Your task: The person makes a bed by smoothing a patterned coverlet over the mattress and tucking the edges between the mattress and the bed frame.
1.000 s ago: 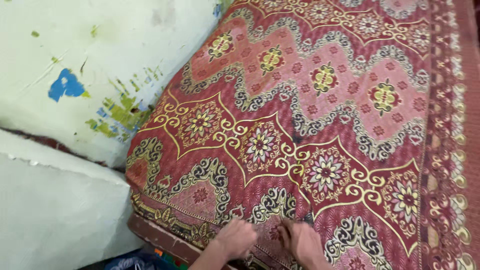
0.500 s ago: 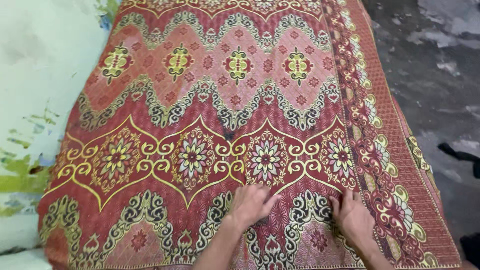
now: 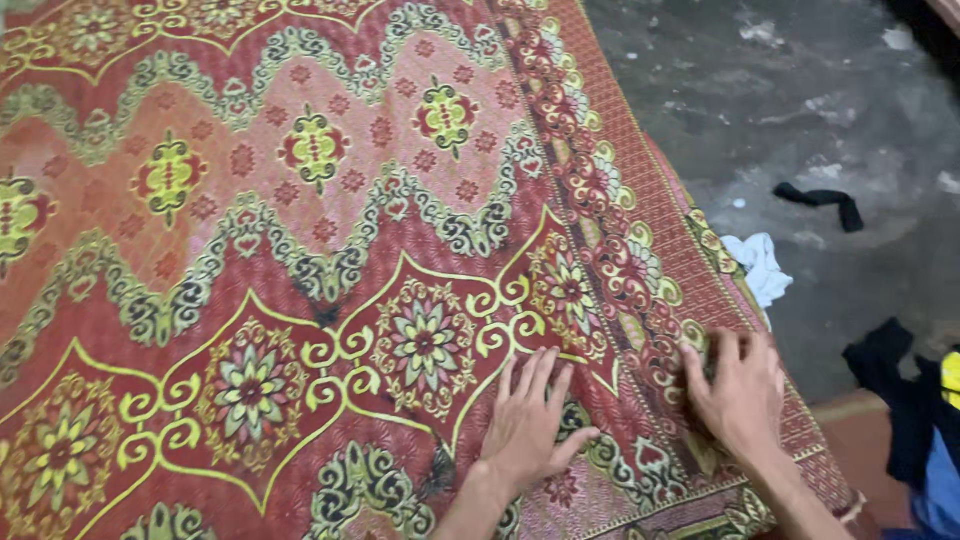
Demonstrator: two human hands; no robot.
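The left hand (image 3: 528, 420) lies flat, fingers spread, on the red patterned mat (image 3: 300, 250). The right hand (image 3: 737, 388) presses open-palmed near the mat's bordered edge, gripping nothing.

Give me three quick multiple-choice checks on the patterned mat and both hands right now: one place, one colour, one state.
1. Where is the right hand?
A. on the mat's border band near its right edge
B. on the floor
C. on the white cloth

2. Main ground colour of the mat?
A. blue
B. red
C. grey

3. How is the left hand?
A. clenched in a fist
B. lifted clear
C. flat, fingers spread on the mat

Answers: 1 A, its fingers press the border band; 2 B, red under yellow scrolls; 3 C, palm down on the weave.
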